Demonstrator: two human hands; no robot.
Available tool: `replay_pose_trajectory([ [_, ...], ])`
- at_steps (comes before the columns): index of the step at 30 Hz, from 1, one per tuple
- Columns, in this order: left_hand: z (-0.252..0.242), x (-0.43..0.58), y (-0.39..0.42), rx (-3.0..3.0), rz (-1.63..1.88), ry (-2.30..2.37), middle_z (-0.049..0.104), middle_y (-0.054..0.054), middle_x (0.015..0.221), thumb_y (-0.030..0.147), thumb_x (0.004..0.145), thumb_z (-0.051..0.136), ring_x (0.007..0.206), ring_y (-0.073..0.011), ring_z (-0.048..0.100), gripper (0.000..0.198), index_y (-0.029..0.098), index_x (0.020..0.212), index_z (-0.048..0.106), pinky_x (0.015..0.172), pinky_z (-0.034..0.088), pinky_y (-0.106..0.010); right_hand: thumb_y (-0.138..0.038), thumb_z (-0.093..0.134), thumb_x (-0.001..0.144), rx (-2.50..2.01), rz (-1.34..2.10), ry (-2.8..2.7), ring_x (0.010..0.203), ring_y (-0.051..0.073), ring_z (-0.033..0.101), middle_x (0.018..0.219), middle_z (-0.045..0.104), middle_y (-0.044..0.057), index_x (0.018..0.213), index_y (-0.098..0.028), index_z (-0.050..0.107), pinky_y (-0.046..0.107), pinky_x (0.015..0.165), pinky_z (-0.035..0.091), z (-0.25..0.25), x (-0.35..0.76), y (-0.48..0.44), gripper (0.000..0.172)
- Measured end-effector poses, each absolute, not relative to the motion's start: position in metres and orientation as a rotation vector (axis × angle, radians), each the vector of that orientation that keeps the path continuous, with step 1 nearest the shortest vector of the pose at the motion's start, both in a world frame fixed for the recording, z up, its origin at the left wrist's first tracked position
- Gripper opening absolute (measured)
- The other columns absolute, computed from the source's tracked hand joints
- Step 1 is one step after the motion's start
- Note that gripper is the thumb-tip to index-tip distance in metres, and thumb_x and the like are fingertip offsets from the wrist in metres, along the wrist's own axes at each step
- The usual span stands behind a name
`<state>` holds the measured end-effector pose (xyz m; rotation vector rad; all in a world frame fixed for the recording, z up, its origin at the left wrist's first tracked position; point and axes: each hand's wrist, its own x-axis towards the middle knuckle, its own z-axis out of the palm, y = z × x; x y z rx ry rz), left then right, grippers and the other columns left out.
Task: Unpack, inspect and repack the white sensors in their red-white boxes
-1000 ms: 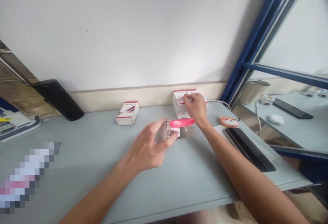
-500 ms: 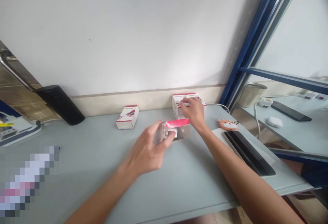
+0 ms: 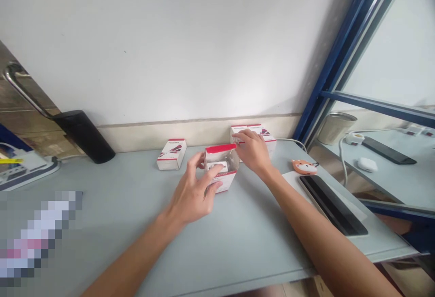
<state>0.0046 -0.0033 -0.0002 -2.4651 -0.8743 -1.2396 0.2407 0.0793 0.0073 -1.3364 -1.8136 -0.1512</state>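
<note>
Across the left of the tabletop (image 3: 142, 197), a pixelated object (image 3: 41, 238) lies nearer the viewer than a white-and-grey device (image 3: 30, 165); a black cylinder (image 3: 84, 136) leans near the wall (image 3: 190, 52). Farther right, a single red-and-white box (image 3: 171, 154) lies beyond the left hand (image 3: 193, 192). At centre, this hand holds the open box (image 3: 226, 181) by its left side, fingers (image 3: 209, 175) wrapped around it, one extended over the white item (image 3: 223, 165) inside and partly blocking the mouth. The mouth faces upward and towards the viewer, its longer axis running roughly left to right, with the red flap (image 3: 220, 148) raised at the rear. The left hand is the nearer; the right hand (image 3: 253, 152) is bent just beside the upper right corner. Whether its fingers grip or touch anything cannot be told. Behind it, partly masked, a pair of boxes (image 3: 270, 142) stands side by side. Rightmost are an orange-and-white case (image 3: 304, 167), a dark flat device (image 3: 333, 204) and a blue-framed mirror (image 3: 390, 61).
</note>
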Motion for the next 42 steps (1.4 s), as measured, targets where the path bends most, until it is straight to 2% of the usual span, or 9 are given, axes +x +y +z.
replay_pose_trajectory([
  [3,-0.003,0.003,0.000,-2.422,-1.297,-0.886,0.038,-0.015,0.142,0.008,0.088,0.066,0.124,-0.0289,0.060,0.050,0.026,0.134,0.055,0.100,0.060,-0.052,-0.027,0.058,0.099,-1.256,-0.074,-1.683,0.106,0.028,0.070,0.108,0.079,0.006,0.104,-0.025,0.076,0.047,0.099,0.050,0.018,0.239,0.072,0.019],
  [7,-0.003,0.003,0.002,-2.374,-1.274,-0.905,0.036,-0.017,0.144,0.008,0.090,0.064,0.126,-0.0301,0.060,0.050,0.024,0.136,0.054,0.099,0.061,-0.052,-0.040,0.058,0.102,-1.060,0.013,-1.466,0.088,0.022,0.070,0.103,0.078,0.005,0.107,-0.025,0.072,0.039,0.085,0.056,0.041,0.226,0.040,0.020],
  [11,0.000,0.003,0.000,-2.377,-1.211,-0.975,0.038,-0.018,0.144,0.011,0.092,0.062,0.119,-0.0295,0.064,0.047,0.024,0.137,0.053,0.090,0.064,-0.048,-0.032,0.064,0.101,-0.839,-0.239,-1.578,0.080,0.021,0.068,0.093,0.078,0.002,0.099,-0.029,0.067,0.040,0.078,0.053,0.046,0.205,0.007,0.005],
  [14,0.003,0.005,-0.002,-2.359,-1.202,-1.016,0.042,-0.019,0.142,0.012,0.093,0.061,0.107,-0.0266,0.068,0.041,0.022,0.133,0.054,0.077,0.065,-0.042,-0.027,0.069,0.099,-0.796,-0.452,-1.763,0.081,0.021,0.069,0.081,0.078,-0.003,0.094,-0.031,0.067,0.040,0.077,0.049,0.037,0.195,0.002,0.007],
  [18,0.002,0.006,-0.004,-2.346,-1.203,-1.064,0.043,-0.020,0.143,0.014,0.094,0.061,0.108,-0.0270,0.069,0.044,0.022,0.137,0.054,0.069,0.063,-0.034,-0.033,0.069,0.101,-0.959,-0.560,-1.752,0.090,0.024,0.069,0.076,0.076,-0.001,0.091,-0.031,0.069,0.041,0.081,0.047,0.029,0.195,0.010,0.011],
  [26,0.001,0.006,-0.004,-2.326,-1.212,-1.043,0.043,-0.021,0.145,0.013,0.093,0.062,0.116,-0.0305,0.069,0.048,0.021,0.139,0.054,0.069,0.062,-0.034,-0.033,0.069,0.101,-0.939,-0.445,-1.672,0.090,0.025,0.068,0.083,0.078,0.000,0.090,-0.031,0.070,0.044,0.086,0.047,0.037,0.198,0.008,0.012],
  [36,0.000,0.006,-0.004,-2.334,-1.274,-1.171,0.044,-0.018,0.141,0.013,0.091,0.063,0.112,-0.0276,0.067,0.047,0.022,0.137,0.056,0.067,0.061,-0.032,-0.032,0.061,0.105,-0.998,-0.449,-1.996,0.123,0.030,0.063,0.092,0.080,0.002,0.098,-0.030,0.070,0.052,0.109,0.040,0.035,0.195,0.005,0.012],
  [39,0.001,0.004,-0.002,-2.335,-1.295,-1.194,0.043,-0.018,0.141,0.012,0.091,0.062,0.117,-0.0288,0.066,0.050,0.022,0.139,0.055,0.072,0.063,-0.034,-0.027,0.057,0.105,-1.002,-0.466,-2.079,0.136,0.033,0.054,0.109,0.080,0.003,0.108,-0.030,0.069,0.055,0.112,0.038,0.035,0.197,0.004,0.012],
  [42,0.001,0.003,-0.001,-2.316,-1.289,-1.243,0.042,-0.019,0.143,0.016,0.093,0.063,0.120,-0.0301,0.064,0.046,0.021,0.138,0.055,0.076,0.064,-0.036,-0.028,0.060,0.102,-1.030,-0.513,-2.104,0.141,0.038,0.047,0.139,0.068,0.008,0.116,-0.028,0.069,0.058,0.112,0.038,0.035,0.200,0.004,0.017],
])
